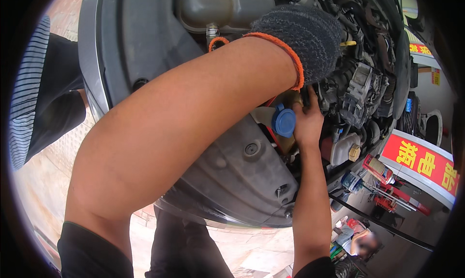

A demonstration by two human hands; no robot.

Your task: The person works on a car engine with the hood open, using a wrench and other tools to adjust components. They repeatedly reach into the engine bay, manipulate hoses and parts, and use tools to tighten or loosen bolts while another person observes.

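My left hand point(302, 43), in a dark knit glove with an orange cuff, reaches across the engine bay; its fingers are hidden under it. My bare right hand point(308, 120) reaches in below the glove, right beside a blue cap point(284, 121) on a translucent filler neck point(264, 117). Its fingers are closed around something hidden in the dark gap. A translucent reservoir with a cream cap point(354, 152) sits just right of that hand. The engine point(357, 89), with metal parts and hoses, lies to the right.
A grey plastic cover point(232, 176) borders the bay, with a larger tank point(218, 6) at the top. Another person's dark-trousered leg point(58, 84) stands at the left. Right are a red sign point(416, 161), spray cans point(378, 169) and a person point(358, 241) in the background.
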